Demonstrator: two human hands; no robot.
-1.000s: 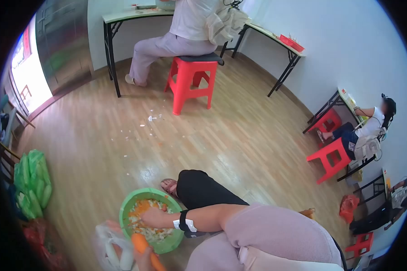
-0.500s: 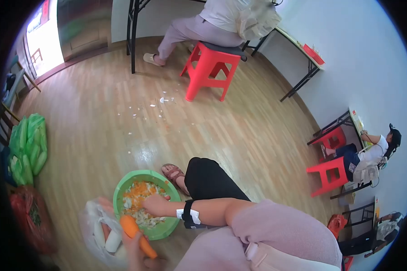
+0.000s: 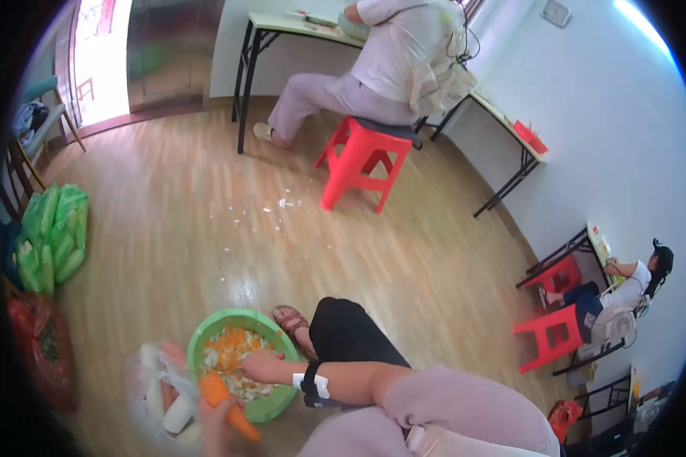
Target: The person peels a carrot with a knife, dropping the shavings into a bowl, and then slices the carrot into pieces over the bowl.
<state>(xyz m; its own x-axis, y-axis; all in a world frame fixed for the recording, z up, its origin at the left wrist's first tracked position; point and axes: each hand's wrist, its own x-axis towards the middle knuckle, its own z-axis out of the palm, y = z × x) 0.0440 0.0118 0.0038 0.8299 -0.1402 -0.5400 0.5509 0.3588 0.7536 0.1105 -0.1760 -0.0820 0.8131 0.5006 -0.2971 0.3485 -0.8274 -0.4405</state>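
A green basin (image 3: pixel 282 405) on the floor holds chopped white and orange pieces. My right hand (image 3: pixel 261 367) reaches over the basin, its fingers curled; what they hold, if anything, is too small to name. At the basin's lower left edge, my left hand (image 3: pixel 217 423) grips a large peeled orange carrot (image 3: pixel 215 388). Beside the basin on the left, a clear plastic bag (image 3: pixel 141 381) contains white radishes (image 3: pixel 178 413) and carrots.
Green bags of vegetables (image 3: pixel 57 236) and a red bag (image 3: pixel 42 350) lie at the left. A person (image 3: pixel 389 68) sits on a red stool (image 3: pixel 362 164) ahead. Another person (image 3: pixel 633 286) sits at the right. White scraps (image 3: pixel 284 203) dot the floor.
The head view has shifted, with the basin now a little further left than a second ago. My left hand still holds the carrot, and my right hand stays over the basin.
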